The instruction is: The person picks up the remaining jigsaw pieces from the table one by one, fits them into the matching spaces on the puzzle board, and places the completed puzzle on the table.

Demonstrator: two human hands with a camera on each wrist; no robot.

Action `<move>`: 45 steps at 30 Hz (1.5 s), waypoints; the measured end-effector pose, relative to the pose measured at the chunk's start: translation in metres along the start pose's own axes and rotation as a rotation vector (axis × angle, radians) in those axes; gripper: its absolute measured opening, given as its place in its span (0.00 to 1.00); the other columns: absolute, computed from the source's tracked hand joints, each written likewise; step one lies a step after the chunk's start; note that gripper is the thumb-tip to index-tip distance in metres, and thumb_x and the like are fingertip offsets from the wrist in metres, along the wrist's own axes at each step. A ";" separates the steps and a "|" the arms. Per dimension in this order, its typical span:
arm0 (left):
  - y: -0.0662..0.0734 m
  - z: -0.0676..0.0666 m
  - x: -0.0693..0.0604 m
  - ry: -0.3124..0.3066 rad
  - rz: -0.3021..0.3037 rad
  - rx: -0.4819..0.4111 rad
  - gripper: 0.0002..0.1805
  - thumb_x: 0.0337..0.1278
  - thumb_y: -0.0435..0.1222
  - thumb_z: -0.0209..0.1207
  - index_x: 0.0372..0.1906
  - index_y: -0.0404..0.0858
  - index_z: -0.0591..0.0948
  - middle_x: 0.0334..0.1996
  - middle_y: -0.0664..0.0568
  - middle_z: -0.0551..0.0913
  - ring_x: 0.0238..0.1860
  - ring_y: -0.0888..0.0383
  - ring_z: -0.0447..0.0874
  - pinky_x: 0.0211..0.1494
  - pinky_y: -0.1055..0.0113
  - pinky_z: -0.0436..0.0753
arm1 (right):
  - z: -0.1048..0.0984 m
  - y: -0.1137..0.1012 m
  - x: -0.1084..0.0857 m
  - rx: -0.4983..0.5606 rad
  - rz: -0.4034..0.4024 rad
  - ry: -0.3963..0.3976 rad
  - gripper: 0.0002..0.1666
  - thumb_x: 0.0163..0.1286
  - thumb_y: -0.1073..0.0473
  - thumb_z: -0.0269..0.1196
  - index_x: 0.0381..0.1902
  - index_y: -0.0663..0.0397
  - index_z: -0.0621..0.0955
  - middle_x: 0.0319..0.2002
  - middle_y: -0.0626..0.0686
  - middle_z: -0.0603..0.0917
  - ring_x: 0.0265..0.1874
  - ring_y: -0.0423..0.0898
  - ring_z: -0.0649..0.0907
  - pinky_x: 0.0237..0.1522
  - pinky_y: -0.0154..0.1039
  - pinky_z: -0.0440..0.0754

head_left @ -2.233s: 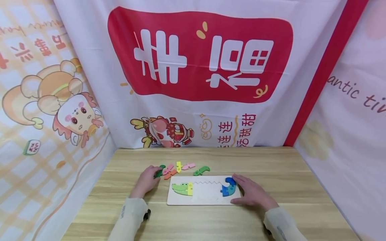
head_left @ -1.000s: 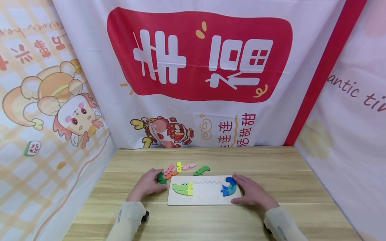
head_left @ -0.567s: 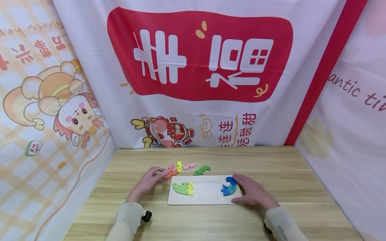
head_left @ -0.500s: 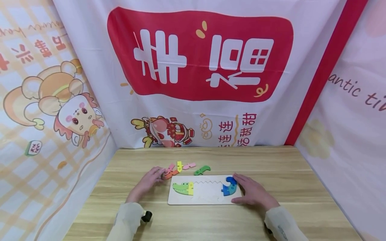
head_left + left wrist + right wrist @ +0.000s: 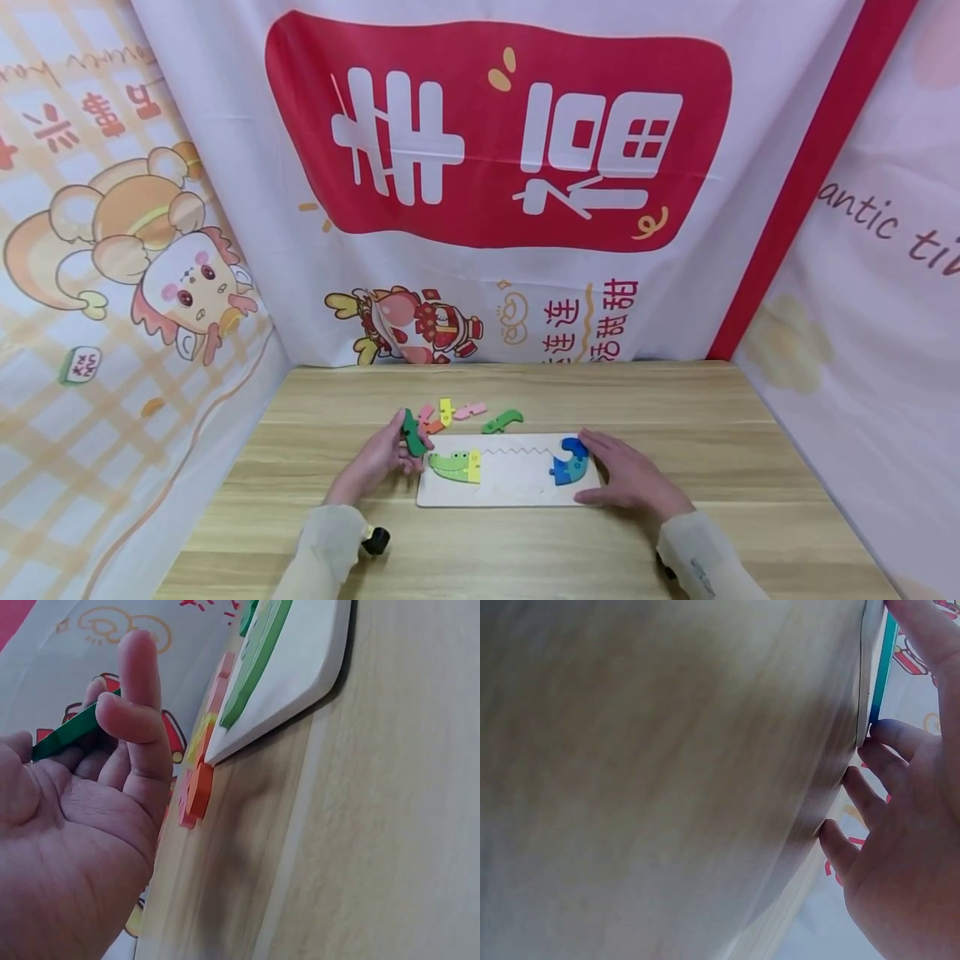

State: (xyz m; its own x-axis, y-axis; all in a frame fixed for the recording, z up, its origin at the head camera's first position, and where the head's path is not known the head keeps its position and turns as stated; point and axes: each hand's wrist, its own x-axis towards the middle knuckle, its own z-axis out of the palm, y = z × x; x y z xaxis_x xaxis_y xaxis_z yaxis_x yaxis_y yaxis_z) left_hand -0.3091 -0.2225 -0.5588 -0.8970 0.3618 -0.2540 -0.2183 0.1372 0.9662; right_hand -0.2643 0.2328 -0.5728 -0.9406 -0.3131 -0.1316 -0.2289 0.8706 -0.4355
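My left hand (image 5: 378, 462) holds a dark green puzzle piece (image 5: 412, 433), raised at the left end of the white board; in the left wrist view only the edge of this green piece (image 5: 71, 733) shows, partly hidden by fingers. The white puzzle board (image 5: 517, 493) lies flat on the table. It bears a light green crocodile head with a yellow piece (image 5: 474, 467) at the left, and a blue tail (image 5: 573, 463) at the right. My right hand (image 5: 626, 475) rests at the board's right end with fingers spread, touching its edge, as the right wrist view (image 5: 900, 787) also shows.
Loose pieces lie behind the board: an orange piece (image 5: 432, 427), a yellow piece (image 5: 446, 412), a pink piece (image 5: 471, 410), another pink one partly hidden, and a curved green piece (image 5: 502, 421). Printed cloth (image 5: 495, 308) hangs behind the wooden table (image 5: 480, 554).
My left hand, earlier by the loose pieces at the left, now has the dark green piece lifted and turned upright, nearer the board's left end. My right hand has stayed at the board's right end.
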 end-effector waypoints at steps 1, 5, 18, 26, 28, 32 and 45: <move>0.001 0.002 0.000 -0.009 0.001 0.003 0.52 0.69 0.74 0.31 0.58 0.28 0.74 0.53 0.34 0.83 0.35 0.52 0.87 0.37 0.67 0.82 | 0.000 0.000 0.000 0.000 0.000 0.000 0.65 0.52 0.23 0.72 0.81 0.44 0.64 0.81 0.51 0.62 0.79 0.60 0.63 0.77 0.65 0.62; 0.002 0.007 0.003 -0.024 0.009 -0.009 0.49 0.72 0.71 0.33 0.62 0.28 0.71 0.54 0.31 0.80 0.34 0.52 0.87 0.34 0.68 0.83 | 0.000 0.000 0.001 0.002 0.002 -0.001 0.66 0.52 0.23 0.73 0.81 0.44 0.64 0.81 0.51 0.62 0.79 0.60 0.62 0.77 0.65 0.62; 0.002 0.011 0.005 -0.098 0.070 0.030 0.32 0.84 0.52 0.40 0.81 0.42 0.57 0.42 0.48 0.78 0.30 0.56 0.83 0.30 0.72 0.80 | -0.001 0.000 0.000 0.003 0.003 0.003 0.66 0.52 0.24 0.73 0.81 0.45 0.64 0.81 0.52 0.63 0.79 0.60 0.63 0.77 0.66 0.62; 0.004 0.012 0.003 -0.021 0.059 -0.029 0.35 0.78 0.66 0.33 0.69 0.46 0.69 0.33 0.46 0.70 0.27 0.53 0.68 0.25 0.70 0.68 | -0.001 -0.002 -0.001 -0.003 -0.005 0.000 0.65 0.53 0.24 0.73 0.81 0.47 0.64 0.81 0.53 0.63 0.79 0.61 0.63 0.77 0.65 0.61; 0.004 0.012 0.002 -0.022 0.065 -0.056 0.37 0.75 0.68 0.31 0.67 0.46 0.69 0.33 0.44 0.69 0.27 0.53 0.66 0.24 0.70 0.67 | -0.001 -0.002 -0.001 -0.004 0.000 -0.001 0.65 0.53 0.24 0.73 0.81 0.46 0.64 0.81 0.52 0.63 0.79 0.60 0.62 0.78 0.65 0.61; 0.003 0.012 0.003 -0.004 0.061 0.009 0.36 0.76 0.66 0.37 0.65 0.40 0.67 0.33 0.47 0.70 0.26 0.57 0.66 0.24 0.72 0.69 | -0.002 -0.002 0.000 0.001 0.009 -0.004 0.65 0.52 0.24 0.73 0.81 0.46 0.64 0.81 0.52 0.63 0.79 0.60 0.62 0.77 0.65 0.62; 0.003 0.018 0.006 0.109 0.087 0.093 0.22 0.79 0.41 0.54 0.71 0.44 0.71 0.54 0.35 0.81 0.48 0.54 0.83 0.52 0.62 0.85 | -0.001 -0.002 0.000 0.005 0.010 0.001 0.65 0.51 0.24 0.73 0.80 0.45 0.65 0.81 0.51 0.63 0.79 0.60 0.63 0.77 0.65 0.62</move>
State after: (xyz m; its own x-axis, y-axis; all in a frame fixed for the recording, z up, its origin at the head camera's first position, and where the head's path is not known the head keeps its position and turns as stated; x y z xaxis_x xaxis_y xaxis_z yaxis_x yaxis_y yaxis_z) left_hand -0.3083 -0.2034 -0.5578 -0.9483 0.2750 -0.1586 -0.1060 0.1967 0.9747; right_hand -0.2643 0.2315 -0.5708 -0.9431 -0.3039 -0.1347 -0.2182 0.8716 -0.4389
